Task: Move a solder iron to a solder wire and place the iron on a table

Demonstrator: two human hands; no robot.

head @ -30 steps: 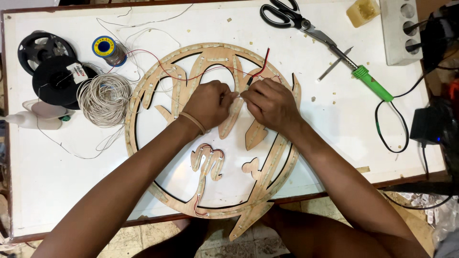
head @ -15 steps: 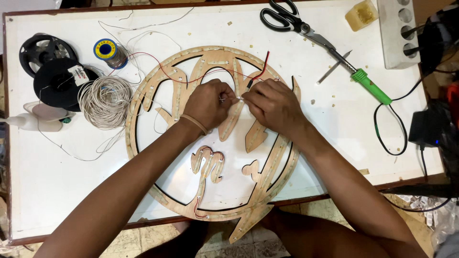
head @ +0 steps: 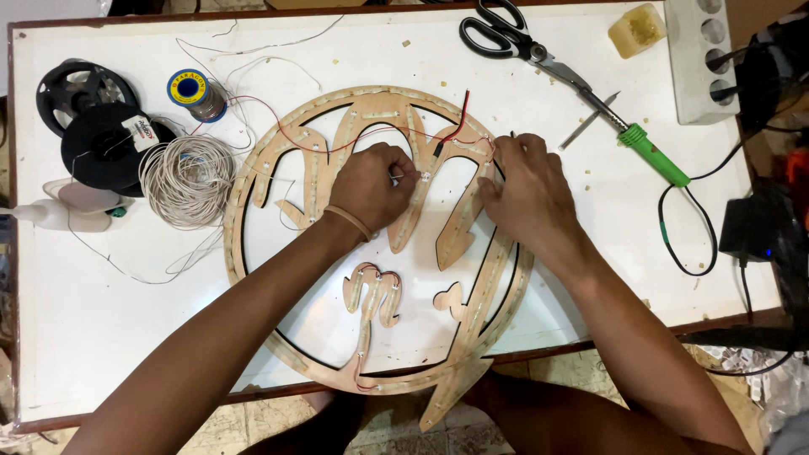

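One round plywood sign frame with cut-out lettering (head: 253,211) lies in the middle of the white worktable (head: 101,320), its near edge overhanging the table's near side. The left hand (head: 371,181) rests on the frame's centre with its fingers curled and pinched on something small at the fingertips; what it grips is too small to tell. The right hand (head: 527,190) lies flat on the frame's right side, fingers spread and pressing the wood, holding nothing. The two hands sit apart, with one thin red wire (head: 354,147) running across the lettering between them. At the far left stand two black reels (head: 97,126), one coil of whitish wire (head: 187,179) and one small blue-and-yellow solder spool (head: 195,93). Far right of centre lie one pair of black-handled scissors (head: 506,35), one green-handled soldering iron (head: 649,152) and one white power strip (head: 701,59). One white glue gun (head: 67,206) lies at the left edge.
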